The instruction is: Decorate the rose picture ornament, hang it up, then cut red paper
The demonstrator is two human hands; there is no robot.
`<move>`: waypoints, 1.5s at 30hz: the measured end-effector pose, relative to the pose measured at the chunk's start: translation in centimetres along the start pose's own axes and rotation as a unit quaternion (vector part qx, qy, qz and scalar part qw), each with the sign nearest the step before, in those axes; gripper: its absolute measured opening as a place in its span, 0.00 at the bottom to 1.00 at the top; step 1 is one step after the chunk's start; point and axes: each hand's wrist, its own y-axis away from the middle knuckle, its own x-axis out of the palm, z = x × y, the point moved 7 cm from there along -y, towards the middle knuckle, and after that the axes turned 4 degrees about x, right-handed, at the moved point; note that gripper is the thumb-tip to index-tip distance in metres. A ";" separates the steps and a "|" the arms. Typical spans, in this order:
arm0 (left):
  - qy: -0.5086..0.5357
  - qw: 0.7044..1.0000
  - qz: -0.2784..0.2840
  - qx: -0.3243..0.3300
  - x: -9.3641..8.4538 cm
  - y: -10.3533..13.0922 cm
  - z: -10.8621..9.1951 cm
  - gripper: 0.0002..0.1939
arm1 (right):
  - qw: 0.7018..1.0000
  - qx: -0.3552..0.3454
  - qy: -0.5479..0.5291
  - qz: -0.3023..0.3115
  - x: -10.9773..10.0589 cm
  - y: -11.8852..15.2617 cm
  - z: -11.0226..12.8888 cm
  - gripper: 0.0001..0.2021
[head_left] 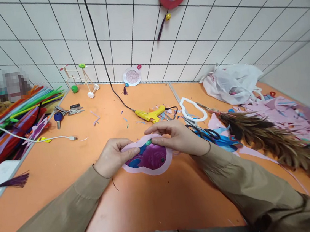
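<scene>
A cloud-shaped craft piece (151,158) with a pale pink rim and a purple and blue centre is held above the orange table. My left hand (113,156) pinches its left end, thumb on the front face. My right hand (175,138) grips its upper right edge, with the thumb on the front near a small green patch. The fingers behind the piece are partly hidden. Just beyond my right hand lies a yellow glue gun (151,114) with a black cable.
Black-handled scissors (211,134), a white cloud-shaped frame (186,111), brown feathers (274,141) and pink scraps (284,113) lie right. Colourful pipe cleaners (19,116), keys (69,111) and a white cable (45,139) are left. A round ornament (132,76) leans on the tiled wall.
</scene>
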 end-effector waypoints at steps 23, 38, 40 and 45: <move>0.298 0.954 0.017 0.008 2.0 -0.5 1.7 0.19 | 0.933 0.137 -0.315 -0.107 -1.5 -0.9 -3.2 0.18; 0.219 0.972 0.084 -0.028 3.1 -0.1 2.9 0.22 | 0.927 0.119 -0.288 -0.208 -3.8 -0.7 -3.3 0.16; 0.267 0.957 0.104 -0.041 3.3 -0.1 3.0 0.27 | 0.926 0.112 -0.280 -0.226 -4.3 -0.6 -3.4 0.16; 0.339 0.920 0.178 -0.083 3.9 0.1 3.0 0.37 | 0.923 0.116 -0.277 -0.239 -5.0 -0.5 -3.9 0.15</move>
